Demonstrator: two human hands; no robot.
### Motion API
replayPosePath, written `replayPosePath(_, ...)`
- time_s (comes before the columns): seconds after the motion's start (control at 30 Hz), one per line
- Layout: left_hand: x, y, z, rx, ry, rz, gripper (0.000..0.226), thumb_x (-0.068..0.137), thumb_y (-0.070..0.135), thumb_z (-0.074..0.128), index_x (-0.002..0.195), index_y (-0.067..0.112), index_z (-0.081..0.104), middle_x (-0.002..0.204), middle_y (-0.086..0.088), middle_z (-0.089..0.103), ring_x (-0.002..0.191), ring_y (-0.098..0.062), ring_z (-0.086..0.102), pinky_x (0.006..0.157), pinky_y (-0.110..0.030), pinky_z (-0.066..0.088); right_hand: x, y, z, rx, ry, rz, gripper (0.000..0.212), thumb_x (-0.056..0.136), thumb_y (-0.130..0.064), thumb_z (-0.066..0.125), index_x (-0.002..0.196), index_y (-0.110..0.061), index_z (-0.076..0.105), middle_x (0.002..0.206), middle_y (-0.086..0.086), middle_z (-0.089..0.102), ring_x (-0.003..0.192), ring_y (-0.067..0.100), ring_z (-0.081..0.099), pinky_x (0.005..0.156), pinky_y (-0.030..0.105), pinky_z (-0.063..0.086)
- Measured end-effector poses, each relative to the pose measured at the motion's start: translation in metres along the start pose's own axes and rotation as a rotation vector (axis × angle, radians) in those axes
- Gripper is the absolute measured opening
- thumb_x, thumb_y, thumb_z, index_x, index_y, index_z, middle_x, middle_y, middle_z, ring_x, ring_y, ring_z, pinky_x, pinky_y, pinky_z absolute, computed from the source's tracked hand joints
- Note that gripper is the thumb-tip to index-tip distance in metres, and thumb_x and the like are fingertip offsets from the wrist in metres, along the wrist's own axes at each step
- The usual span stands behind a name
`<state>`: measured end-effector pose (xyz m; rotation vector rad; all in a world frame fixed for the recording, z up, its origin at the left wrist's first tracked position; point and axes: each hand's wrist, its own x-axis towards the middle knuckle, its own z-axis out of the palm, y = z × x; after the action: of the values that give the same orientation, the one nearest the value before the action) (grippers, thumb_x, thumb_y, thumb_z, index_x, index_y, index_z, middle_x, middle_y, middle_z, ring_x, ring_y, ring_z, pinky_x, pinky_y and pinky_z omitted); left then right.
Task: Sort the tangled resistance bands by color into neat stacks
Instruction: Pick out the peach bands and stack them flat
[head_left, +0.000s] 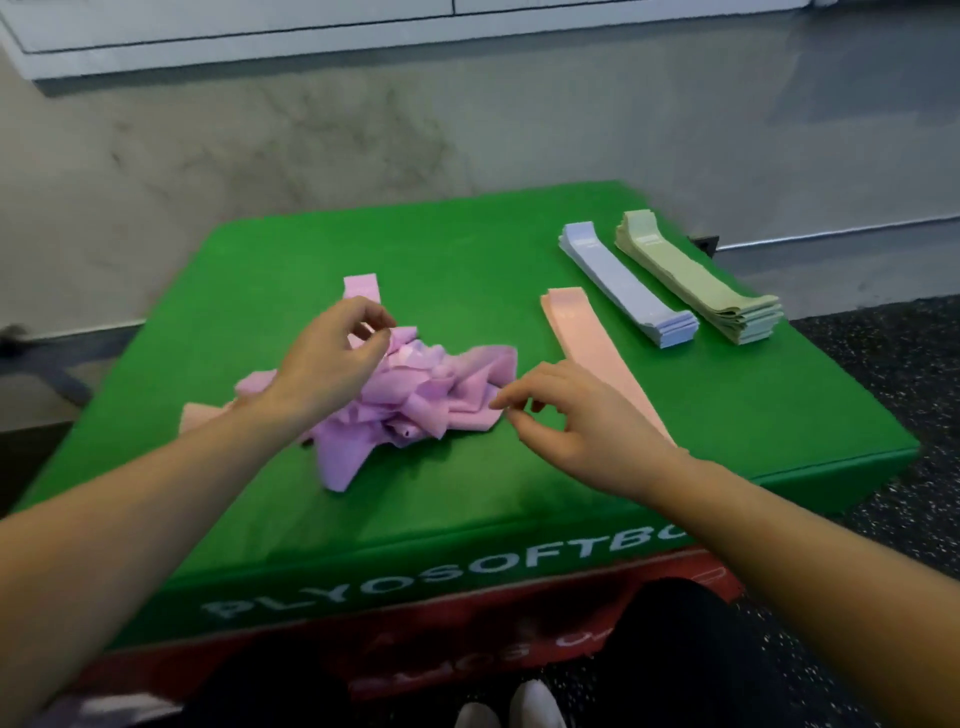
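Here, pink band (205, 418) half hidden under left hand (332, 358), grip unclear, right hand (576, 415) loose beside purple pile (415, 400), green box (467, 499), grey floor (260, 156).

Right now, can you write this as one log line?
blue stack, green stack: done | pink band: flat | left hand, right hand: over purple tangle

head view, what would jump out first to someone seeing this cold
The tangled purple bands heaped mid-left on the bright green plyo box draw the eye first, with the left hand over the heap and the right hand at its right edge. Next come the neat rows at the far right: a flat pink band, then the blue stack and the green stack.
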<state>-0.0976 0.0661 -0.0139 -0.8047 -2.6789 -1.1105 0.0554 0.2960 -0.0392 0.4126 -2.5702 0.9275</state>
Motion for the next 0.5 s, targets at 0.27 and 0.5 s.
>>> replayPosePath(0.27,-0.087,-0.102,-0.055,0.163,0.231,-0.118,0.018,0.091,0.011,0.063,0.099,0.027,0.063,0.105,0.003,0.061,0.100,-0.021,0.056,0.088,-0.039,0.043,0.058,-0.059,0.066,0.198,-0.154,0.115,0.023,0.094,-0.013,0.063,0.114,-0.019,0.071,0.090,-0.016,0.067,0.077,-0.005,0.059,0.068,0.007,0.039)
replayPosePath(0.5,-0.117,-0.148,-0.063,0.124,0.342,-0.240,0.013,0.086,0.021,0.059,0.097,0.022,0.066,0.101,0.002,0.060,0.097,-0.018,0.054,0.085,-0.037,0.042,0.109,-0.115,0.126,0.145,-0.327,0.046,0.030,0.095,-0.013,0.058,0.122,-0.024,0.065,0.110,-0.007,0.071,0.096,0.009,0.064,0.089,0.029,0.052)
